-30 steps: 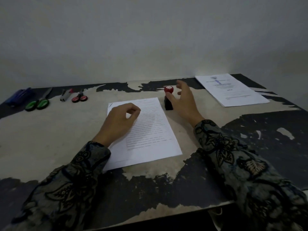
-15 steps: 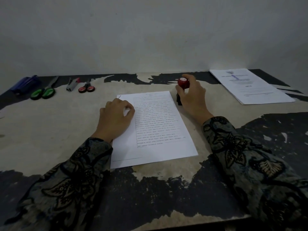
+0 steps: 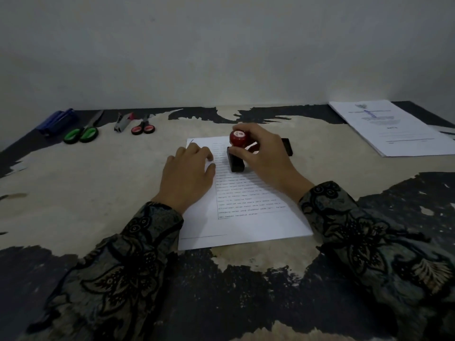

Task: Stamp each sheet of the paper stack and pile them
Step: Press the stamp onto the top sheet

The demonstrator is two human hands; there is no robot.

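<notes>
A white printed sheet [image 3: 248, 217] lies in front of me on the worn table [image 3: 86, 183]. My left hand [image 3: 188, 178] rests flat on the sheet's left part, fingers loosely curled. My right hand [image 3: 264, 156] grips a stamp [image 3: 236, 153] with a red knob and black base, held upright over the upper part of the sheet. Whether the base touches the paper is unclear. A black ink pad [image 3: 286, 146] sits on the table just behind my right hand. A second pile of printed paper [image 3: 394, 129] lies at the far right.
Along the far left edge lie a blue object [image 3: 57, 121], green-handled scissors [image 3: 82, 134], a grey stapler-like tool [image 3: 123, 122] and small red-handled scissors [image 3: 143, 128]. A plain wall rises behind the table. The near table edge is dark and peeling.
My right hand took hold of the stamp beside the sheet and carried it left, over the sheet's upper part. The ink pad is now uncovered. My left hand stayed on the sheet.
</notes>
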